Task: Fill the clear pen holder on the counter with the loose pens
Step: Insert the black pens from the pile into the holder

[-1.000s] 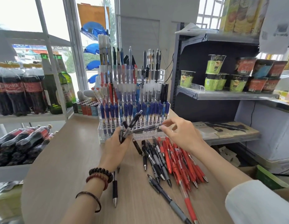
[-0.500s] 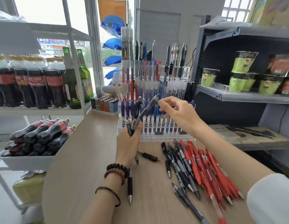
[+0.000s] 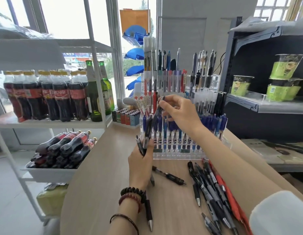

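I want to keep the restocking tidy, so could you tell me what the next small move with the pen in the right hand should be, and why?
Probably lower it, tip down, into a free slot. The right hand pinches a dark pen by its top, slanted just above the clear holder, while the left hand grips a bunch of pens.

Strong daylight pours in through the windows at 10 to 12 o'clock, where the panes are blown out to near white. The scene is bright overall, while the dark shelving unit at 2 o'clock sits in shade. Shadows on the desk are soft and faint. Wide-angle distortion bends the uprights near the left and right edges. The whole frame is slightly soft, and the sleeve at 5 o'clock is blurred.
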